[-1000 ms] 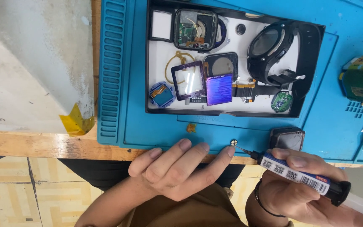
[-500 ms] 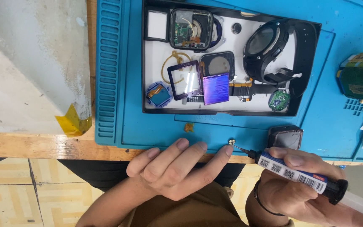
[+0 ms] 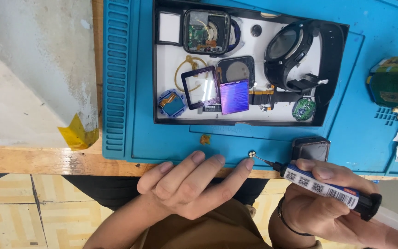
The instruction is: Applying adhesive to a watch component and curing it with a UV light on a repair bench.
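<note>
My right hand (image 3: 321, 200) grips a pen-shaped tool (image 3: 325, 188) with a white labelled barrel and a thin metal tip. The tip touches a small round metal part (image 3: 252, 154) lying on the blue work mat (image 3: 162, 138). My left hand (image 3: 192, 186) rests at the mat's near edge, holding nothing; its fingers are spread and the index fingertip lies just beside the round part. A small dark square watch body (image 3: 310, 148) stands on the mat just above my right hand.
A white tray with a black rim (image 3: 155, 69) holds several watch parts: a round black watch (image 3: 295, 50), an opened square case (image 3: 207, 31), a purple screen (image 3: 234, 97), a square frame (image 3: 201, 87). A green object (image 3: 396, 83) lies at right. Yellow tape (image 3: 77, 133) hangs from a pale slab at left.
The view has shifted slightly, so everything sits a little more to the left. Both hands and the tool tip stay in the same position at the round part.
</note>
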